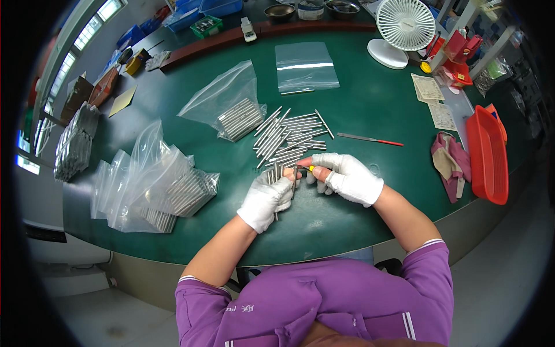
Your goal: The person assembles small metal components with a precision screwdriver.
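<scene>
My left hand point(263, 199), in a white glove with bare fingertips, is closed round several slim metal rods point(277, 172) that stand roughly upright. One more rod point(295, 176) is held apart by its fingertips. My gloved right hand point(354, 180) pinches a small tool with a yellow handle point(313, 168), its tip close to that rod; the kind of tool is too small to tell. Just beyond both hands lies a loose heap of metal rods point(277, 139). Right of the heap rests a thin file point(361, 137) with a red handle.
A clear bag of rods point(240, 118) lies behind the heap, near a flat clear bag point(306, 63). More filled bags point(191, 194) crowd the left. To the right are a cloth point(450, 165), a red tray point(488, 159) and papers point(428, 88). A white fan point(388, 53) stands far right.
</scene>
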`<state>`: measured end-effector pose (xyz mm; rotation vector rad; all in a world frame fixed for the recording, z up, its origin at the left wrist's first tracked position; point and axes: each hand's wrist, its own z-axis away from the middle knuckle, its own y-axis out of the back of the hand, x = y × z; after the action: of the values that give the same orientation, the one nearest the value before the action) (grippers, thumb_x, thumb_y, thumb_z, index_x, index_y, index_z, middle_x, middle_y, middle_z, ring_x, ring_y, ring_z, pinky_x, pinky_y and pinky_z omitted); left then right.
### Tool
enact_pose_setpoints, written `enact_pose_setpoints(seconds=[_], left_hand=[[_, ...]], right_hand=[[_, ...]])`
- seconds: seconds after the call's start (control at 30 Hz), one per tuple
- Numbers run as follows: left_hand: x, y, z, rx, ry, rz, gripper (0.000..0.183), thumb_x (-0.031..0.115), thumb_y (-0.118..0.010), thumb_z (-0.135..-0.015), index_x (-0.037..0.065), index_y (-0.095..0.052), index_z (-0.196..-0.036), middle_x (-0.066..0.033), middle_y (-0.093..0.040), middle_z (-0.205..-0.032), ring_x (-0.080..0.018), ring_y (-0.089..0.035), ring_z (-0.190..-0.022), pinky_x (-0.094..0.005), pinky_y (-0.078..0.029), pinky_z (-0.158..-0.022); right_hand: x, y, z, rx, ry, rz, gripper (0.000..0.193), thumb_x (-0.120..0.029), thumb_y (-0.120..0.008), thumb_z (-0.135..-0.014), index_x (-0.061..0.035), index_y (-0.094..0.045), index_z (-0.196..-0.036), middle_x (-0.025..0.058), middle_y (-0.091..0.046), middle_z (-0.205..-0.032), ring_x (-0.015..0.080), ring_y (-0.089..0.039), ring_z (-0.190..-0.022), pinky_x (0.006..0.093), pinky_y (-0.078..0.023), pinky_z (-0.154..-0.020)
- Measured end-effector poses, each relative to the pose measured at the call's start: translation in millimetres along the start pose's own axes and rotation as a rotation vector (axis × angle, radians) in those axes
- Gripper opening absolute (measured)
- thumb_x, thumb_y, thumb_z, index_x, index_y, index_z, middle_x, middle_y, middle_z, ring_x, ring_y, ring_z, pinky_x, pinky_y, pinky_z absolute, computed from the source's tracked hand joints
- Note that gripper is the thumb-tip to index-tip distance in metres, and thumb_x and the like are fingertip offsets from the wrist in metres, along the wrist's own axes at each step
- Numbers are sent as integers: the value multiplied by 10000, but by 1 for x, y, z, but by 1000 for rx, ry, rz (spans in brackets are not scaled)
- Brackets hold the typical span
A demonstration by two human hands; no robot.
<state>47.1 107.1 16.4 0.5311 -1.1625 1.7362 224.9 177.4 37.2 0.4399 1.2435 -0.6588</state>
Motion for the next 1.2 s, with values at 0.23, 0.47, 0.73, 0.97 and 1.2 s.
enact_pose_setpoints(seconds=[0.23,0.47,0.73,0.97,1.2], left_hand=[[-4,4,-2,6,-12,-87,121,143,-540,-846,43,-473,-861,-7,-474,-676,-24,-280,-411,-174,-209,-358],[0,-4,0,75,-27,-99,164,27,-542,-802,76,-408,-881,-26,-507,-695,-28,-313,-423,-172,-223,-360],[0,-6,1,131,-61,-148,185,35,-624,-740,89,-460,-807,40,-443,-603,-28,-360,-449,-180,-256,-382],[0,-3,1,120,-44,-173,187,33,-631,-735,80,-467,-813,38,-444,-603,-27,-364,-454,-178,-258,-384],[2,-4,1,115,-30,-182,190,32,-636,-728,78,-470,-809,36,-440,-598,-29,-364,-454,-179,-260,-378]], right_hand=[[3,1,-2,86,200,401,257,-112,-475,-858,-35,-557,-1089,85,-614,-889,115,-556,-788,237,-441,-724],[6,0,-3,21,124,234,258,-99,-480,-856,-33,-550,-1095,3,-554,-814,72,-471,-736,209,-414,-699],[6,-1,-4,4,88,174,256,-102,-514,-847,-32,-554,-1090,25,-594,-956,83,-505,-849,224,-416,-763],[5,-1,-3,-2,60,162,254,-111,-519,-851,-35,-561,-1089,13,-591,-923,66,-490,-781,213,-427,-698],[3,-1,-3,1,15,143,254,-116,-522,-851,-32,-564,-1086,0,-572,-826,46,-439,-644,201,-414,-598]])
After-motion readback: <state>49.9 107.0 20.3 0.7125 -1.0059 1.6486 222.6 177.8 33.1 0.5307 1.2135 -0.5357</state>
